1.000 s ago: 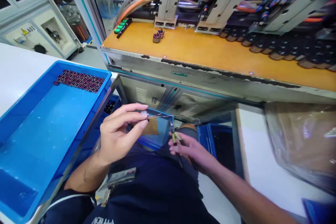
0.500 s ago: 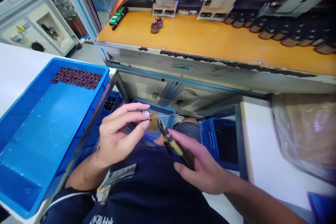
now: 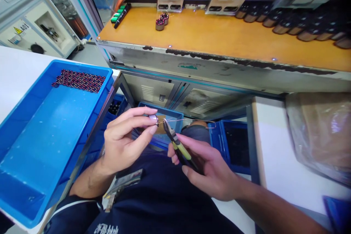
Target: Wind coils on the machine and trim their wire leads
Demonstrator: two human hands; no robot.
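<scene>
My left hand (image 3: 124, 140) pinches a small wound coil (image 3: 153, 118) between thumb and forefingers, over my lap. Thin copper wire leads (image 3: 189, 120) run from the coil out to the right. My right hand (image 3: 210, 166) grips small cutters with yellow-green handles (image 3: 175, 142); their jaws sit at the wire right beside the coil. Both hands are closed on what they hold.
A large blue tray (image 3: 33, 146) at my left holds a patch of dark red coils (image 3: 79, 80) in its far corner. Ahead stands a machine with an orange shelf (image 3: 219, 38) bearing two coils (image 3: 161, 21). Blue bins (image 3: 233, 146) sit below; a plastic-wrapped bundle (image 3: 320, 135) lies on the white table at right.
My right hand has brought the cutters up and left, from low by my knee to the wire beside the coil. My left hand has held still. The view has tilted down slightly.
</scene>
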